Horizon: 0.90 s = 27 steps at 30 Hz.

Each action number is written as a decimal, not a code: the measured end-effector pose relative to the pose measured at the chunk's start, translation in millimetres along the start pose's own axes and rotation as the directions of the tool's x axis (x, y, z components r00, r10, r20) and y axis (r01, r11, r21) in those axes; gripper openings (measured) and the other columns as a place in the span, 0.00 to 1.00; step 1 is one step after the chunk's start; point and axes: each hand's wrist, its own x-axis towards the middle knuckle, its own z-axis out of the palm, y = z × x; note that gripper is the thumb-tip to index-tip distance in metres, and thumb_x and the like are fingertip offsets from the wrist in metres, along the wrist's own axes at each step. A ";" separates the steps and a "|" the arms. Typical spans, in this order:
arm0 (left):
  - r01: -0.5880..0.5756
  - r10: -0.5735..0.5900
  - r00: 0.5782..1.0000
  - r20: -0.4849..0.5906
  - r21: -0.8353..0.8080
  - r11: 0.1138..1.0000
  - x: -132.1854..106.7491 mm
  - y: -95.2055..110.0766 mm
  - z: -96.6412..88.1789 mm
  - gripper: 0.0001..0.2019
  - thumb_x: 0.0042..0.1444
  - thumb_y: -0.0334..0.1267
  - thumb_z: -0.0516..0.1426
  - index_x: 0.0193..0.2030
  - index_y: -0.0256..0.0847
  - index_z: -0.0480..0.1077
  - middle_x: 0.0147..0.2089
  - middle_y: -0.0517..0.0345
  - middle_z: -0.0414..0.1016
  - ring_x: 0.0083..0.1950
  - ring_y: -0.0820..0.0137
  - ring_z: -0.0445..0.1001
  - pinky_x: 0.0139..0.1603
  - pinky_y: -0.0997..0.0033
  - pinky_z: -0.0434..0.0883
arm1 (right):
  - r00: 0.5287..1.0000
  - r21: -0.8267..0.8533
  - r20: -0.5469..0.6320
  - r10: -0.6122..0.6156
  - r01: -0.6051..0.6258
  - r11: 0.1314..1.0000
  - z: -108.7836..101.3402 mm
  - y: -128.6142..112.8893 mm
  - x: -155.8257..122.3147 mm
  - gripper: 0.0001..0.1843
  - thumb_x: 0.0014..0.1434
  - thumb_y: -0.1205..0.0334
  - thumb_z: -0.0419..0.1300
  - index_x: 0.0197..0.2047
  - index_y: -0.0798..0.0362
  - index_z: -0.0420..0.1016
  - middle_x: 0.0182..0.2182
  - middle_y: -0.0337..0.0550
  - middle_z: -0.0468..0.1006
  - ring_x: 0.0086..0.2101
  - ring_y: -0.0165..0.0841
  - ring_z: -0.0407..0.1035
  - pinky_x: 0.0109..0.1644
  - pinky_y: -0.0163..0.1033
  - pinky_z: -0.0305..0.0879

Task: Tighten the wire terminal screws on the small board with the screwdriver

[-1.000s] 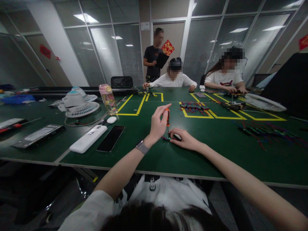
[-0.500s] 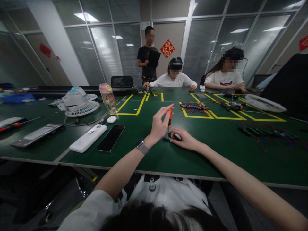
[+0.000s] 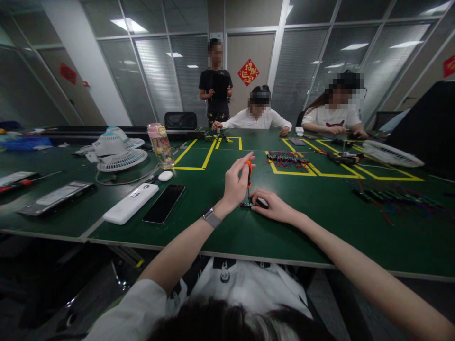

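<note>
My left hand (image 3: pixel 235 182) pinches the orange handle of a small screwdriver (image 3: pixel 249 174), held upright with its tip down on a small dark part (image 3: pixel 253 204) on the green table (image 3: pixel 320 222). My right hand (image 3: pixel 272 205) lies on the table with fingers curled around that part, holding it in place. A grey watch sits on my left wrist.
A black phone (image 3: pixel 164 203), a white power bank (image 3: pixel 130 203), a white mouse-like object (image 3: pixel 165 176), a pink-lidded bottle (image 3: pixel 160 146) and white fans (image 3: pixel 117 154) lie to the left. Coloured wire bundles (image 3: pixel 287 158) sit in yellow-taped boxes. Two seated people and one standing person are at the far side.
My hands stay in place; the left fingers shift slightly on the screwdriver handle. The standing person at the back has stepped to the left.
</note>
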 end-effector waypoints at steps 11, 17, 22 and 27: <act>-0.033 0.042 0.998 -0.056 0.151 0.988 2.9 6.0 -4.7 0.11 0.65 0.35 0.52 0.48 0.43 0.74 0.46 0.54 0.72 0.46 0.70 0.72 0.49 0.70 0.70 | 1.000 0.001 -0.002 -0.002 0.002 1.000 0.6 1.1 0.0 0.03 0.59 0.65 0.61 0.35 0.51 0.69 0.44 0.48 0.76 0.46 0.40 0.71 0.51 0.45 0.67; 0.018 -0.014 0.999 0.052 -0.087 0.996 1.1 1.4 -1.5 0.16 0.67 0.35 0.48 0.58 0.43 0.67 0.53 0.50 0.73 0.46 0.70 0.76 0.48 0.69 0.72 | 1.000 0.000 -0.004 0.001 -0.001 1.000 0.4 -0.3 0.5 0.03 0.59 0.65 0.61 0.34 0.52 0.69 0.43 0.48 0.76 0.45 0.39 0.72 0.51 0.45 0.67; -0.089 0.093 0.995 -0.024 0.135 0.987 0.9 5.8 -1.0 0.10 0.59 0.35 0.59 0.48 0.43 0.74 0.41 0.57 0.73 0.40 0.72 0.72 0.45 0.71 0.71 | 1.000 -0.012 -0.003 0.009 -0.009 1.000 0.6 -0.3 0.4 0.03 0.59 0.65 0.61 0.34 0.52 0.69 0.42 0.47 0.76 0.44 0.39 0.72 0.49 0.44 0.67; -0.061 0.075 0.995 -0.065 0.197 0.978 1.9 7.1 -4.2 0.09 0.62 0.36 0.56 0.46 0.43 0.75 0.42 0.55 0.69 0.42 0.71 0.71 0.46 0.70 0.70 | 1.000 -0.008 0.000 0.007 -0.007 1.000 1.3 0.6 0.1 0.03 0.59 0.65 0.60 0.34 0.52 0.69 0.44 0.48 0.76 0.45 0.39 0.71 0.50 0.45 0.67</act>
